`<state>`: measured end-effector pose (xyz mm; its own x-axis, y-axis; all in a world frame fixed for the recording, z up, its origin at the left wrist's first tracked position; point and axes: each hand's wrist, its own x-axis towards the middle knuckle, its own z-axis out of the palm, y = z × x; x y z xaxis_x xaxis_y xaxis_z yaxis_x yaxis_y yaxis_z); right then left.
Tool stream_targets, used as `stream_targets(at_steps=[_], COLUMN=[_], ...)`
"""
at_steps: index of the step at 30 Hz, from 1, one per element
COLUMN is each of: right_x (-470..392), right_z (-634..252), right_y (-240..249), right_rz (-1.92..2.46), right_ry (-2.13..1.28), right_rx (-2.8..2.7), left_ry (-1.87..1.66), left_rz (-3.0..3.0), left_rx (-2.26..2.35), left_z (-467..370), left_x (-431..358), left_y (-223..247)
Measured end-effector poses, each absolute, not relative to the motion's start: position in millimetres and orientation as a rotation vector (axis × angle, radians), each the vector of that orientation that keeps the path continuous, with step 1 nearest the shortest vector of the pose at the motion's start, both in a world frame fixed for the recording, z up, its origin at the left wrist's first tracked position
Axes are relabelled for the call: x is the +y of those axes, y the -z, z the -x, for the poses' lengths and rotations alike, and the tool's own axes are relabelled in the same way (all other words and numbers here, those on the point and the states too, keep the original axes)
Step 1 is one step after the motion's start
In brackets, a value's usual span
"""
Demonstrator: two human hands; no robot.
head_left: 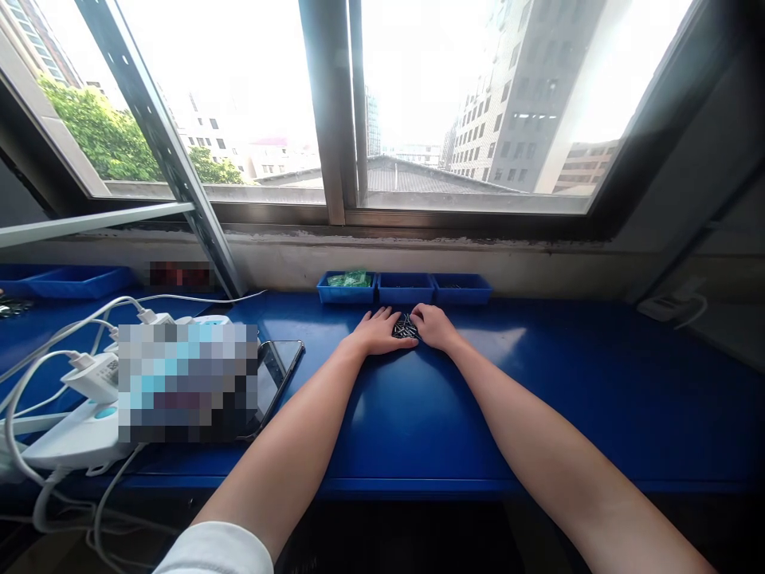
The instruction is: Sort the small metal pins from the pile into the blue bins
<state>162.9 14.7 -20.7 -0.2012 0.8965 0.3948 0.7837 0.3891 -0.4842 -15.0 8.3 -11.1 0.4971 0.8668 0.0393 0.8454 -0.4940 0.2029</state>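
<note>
A small pile of metal screws or pins point(405, 327) lies on the blue table point(418, 430), between my two hands. My left hand point(378, 332) rests flat on the table at the pile's left, fingers apart, with the thumb along its near side. At the pile's right edge, my right hand point(434, 326) has its fingers bent together; what they hold, if anything, is too small to make out. Behind the hands stand three blue bins in a row: the left bin point(323, 292) holds green-and-clear packets, while the middle bin point(406, 295) and right bin point(472, 295) hold small dark items.
On the left are a white power strip point(72, 438) with plugs and cables, a blurred-out area and a dark phone point(280, 368). Blue trays point(84, 282) stand farther back left. A metal post point(161, 119) rises before the window. A white adapter point(663, 306) lies far right.
</note>
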Motion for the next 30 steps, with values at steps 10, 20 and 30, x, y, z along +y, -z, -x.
stream_targets(at_steps=[10,20,30], right_x=[8.1,4.1,4.1], right_z=[-162.0,-159.0,-163.7], right_y=[13.0,8.5,4.6], right_rz=[1.115,1.107,1.102], right_ry=[-0.398,-0.581,-0.456], right_rx=[-1.948,-1.831,-1.886], left_ry=[-0.871,-1.014,-0.995], left_rz=[-2.677,-2.676,-2.684], left_rx=[1.302,1.241,1.396], left_z=[9.4,7.6,8.2], left_x=[5.5,11.2,7.7], left_y=[1.5,2.9,-0.3])
